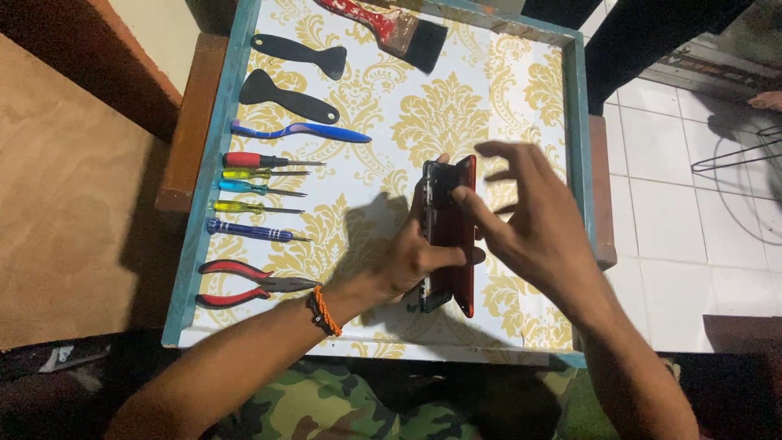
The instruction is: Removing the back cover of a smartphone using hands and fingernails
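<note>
My left hand (411, 257) grips a red mobile phone (450, 232) with its back open, held on edge above the patterned tray. A beaded orange and black bracelet (323, 312) sits on that wrist. My right hand (529, 220) is at the phone's right side, its thumb pressing on the dark inner face and the other fingers spread above it.
The blue-rimmed tray (213, 195) has a white and gold patterned base. Along its left lie two black plastic pry tools (289, 96), a blue toothbrush (301, 131), several small screwdrivers (257, 195) and red-handled pliers (252, 283). A red-handled paintbrush (395, 28) lies at the top. White floor tiles (684, 212) are on the right.
</note>
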